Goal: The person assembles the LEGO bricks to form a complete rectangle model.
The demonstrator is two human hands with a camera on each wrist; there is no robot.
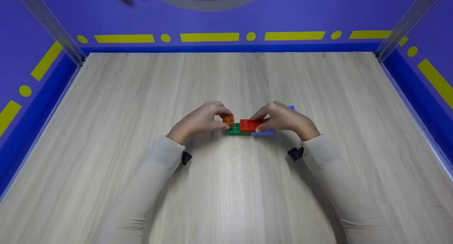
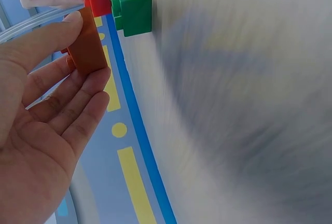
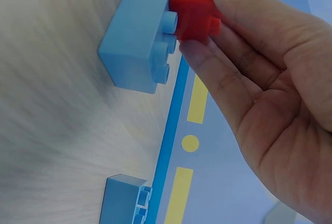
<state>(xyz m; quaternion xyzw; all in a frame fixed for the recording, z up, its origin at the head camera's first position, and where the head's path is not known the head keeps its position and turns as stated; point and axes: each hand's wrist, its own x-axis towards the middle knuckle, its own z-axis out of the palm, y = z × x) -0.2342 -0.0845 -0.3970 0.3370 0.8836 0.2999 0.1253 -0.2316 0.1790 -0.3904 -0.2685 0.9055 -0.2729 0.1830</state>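
My left hand (image 1: pixel 203 120) pinches an orange building brick (image 1: pixel 228 120) between thumb and fingers, just above the left end of a green brick (image 1: pixel 233 129). In the left wrist view the orange brick (image 2: pixel 89 42) is tilted and apart from the green brick (image 2: pixel 136 6). A red brick (image 1: pixel 247 125) sits across the green brick and a light blue brick (image 1: pixel 263 133), which lie end to end on the table. My right hand (image 1: pixel 285 120) grips the red brick's right end. In the right wrist view, studs of the light blue brick (image 3: pixel 132 42) show beside the red brick (image 3: pixel 192 11).
Another blue brick (image 1: pixel 291 107) lies behind my right hand, mostly hidden by it in the head view; the right wrist view shows this separate blue brick (image 3: pixel 123 198) too. Blue panels (image 1: pixel 226 23) with yellow marks wall the wooden table (image 1: pixel 226 187) at the back and sides.
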